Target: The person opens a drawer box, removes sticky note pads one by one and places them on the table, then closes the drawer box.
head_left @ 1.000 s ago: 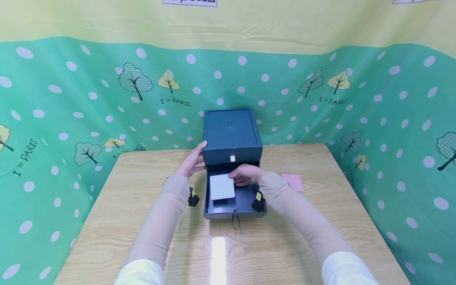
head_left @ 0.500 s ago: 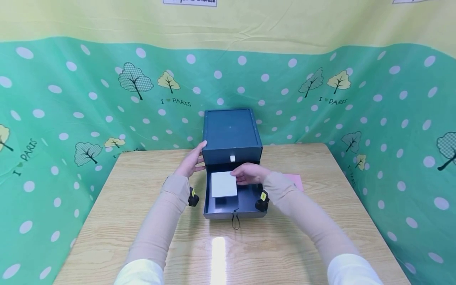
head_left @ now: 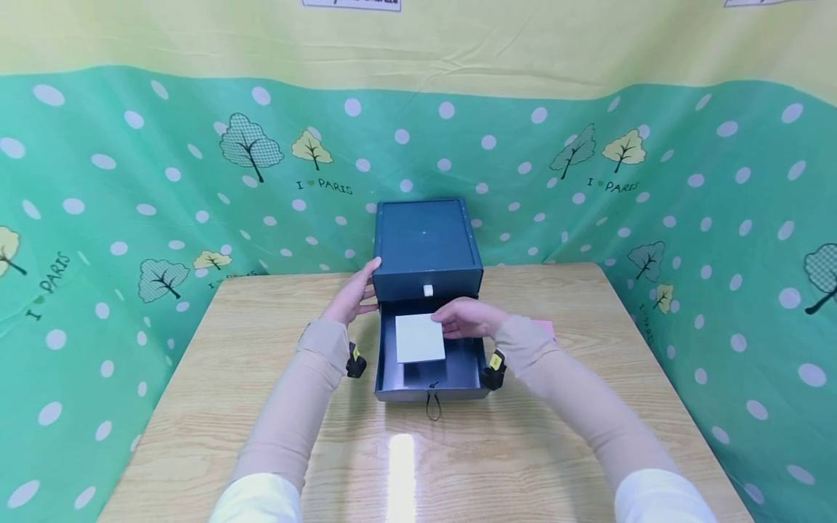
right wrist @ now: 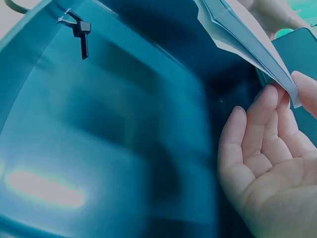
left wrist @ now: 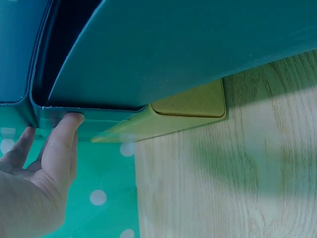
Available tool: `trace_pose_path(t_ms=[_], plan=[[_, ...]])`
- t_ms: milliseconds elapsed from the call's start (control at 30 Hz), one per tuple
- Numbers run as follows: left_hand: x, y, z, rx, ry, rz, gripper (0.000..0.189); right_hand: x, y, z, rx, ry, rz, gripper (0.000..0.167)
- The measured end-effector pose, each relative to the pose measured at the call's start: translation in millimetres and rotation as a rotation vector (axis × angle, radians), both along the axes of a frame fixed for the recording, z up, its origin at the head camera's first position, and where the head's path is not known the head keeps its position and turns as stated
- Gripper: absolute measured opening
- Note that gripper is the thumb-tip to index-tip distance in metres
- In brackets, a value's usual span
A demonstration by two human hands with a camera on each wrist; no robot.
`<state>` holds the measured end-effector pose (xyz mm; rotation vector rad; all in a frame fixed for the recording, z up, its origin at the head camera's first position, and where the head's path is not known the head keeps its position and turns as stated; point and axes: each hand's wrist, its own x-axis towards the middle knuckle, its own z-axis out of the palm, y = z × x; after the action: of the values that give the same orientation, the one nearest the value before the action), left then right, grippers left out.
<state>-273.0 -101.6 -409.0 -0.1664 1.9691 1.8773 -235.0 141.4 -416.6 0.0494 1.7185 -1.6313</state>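
My right hand pinches a small white notepad at its upper right corner, above the pulled-out lower drawer of a dark blue drawer box. In the right wrist view, thumb and fingers grip the edge of the notepad, whose several sheets fan slightly apart; the drawer floor lies below it. Against the left side of the box rests my left hand. Its fingers are extended and touch the box wall in the left wrist view.
A pink square of paper lies on the wooden table to the right, partly behind my right forearm. The upper drawer, with a white pull tab, is closed. A black cord loop hangs from the lower drawer's front. Patterned green cloth stands behind.
My right hand has moved rightward and slightly up with the white notepad, from the drawer's left part toward its middle. My left hand stays at the box's side.
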Motion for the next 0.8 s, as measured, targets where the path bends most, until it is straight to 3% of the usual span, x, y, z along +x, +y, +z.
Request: trace_pose_path(t_ms=[233, 800], plan=[[-1.5, -0.2, -2.0, 0.012, 0.002, -0.009, 0.083, 3.0, 13, 5.5, -0.024, 0.008, -0.008, 0.022], [-1.2, -1.7, -2.7, 0.022, 0.005, -0.009, 0.082, 5.0, 37, 8.1, -0.061, 0.018, -0.018, 0.025]])
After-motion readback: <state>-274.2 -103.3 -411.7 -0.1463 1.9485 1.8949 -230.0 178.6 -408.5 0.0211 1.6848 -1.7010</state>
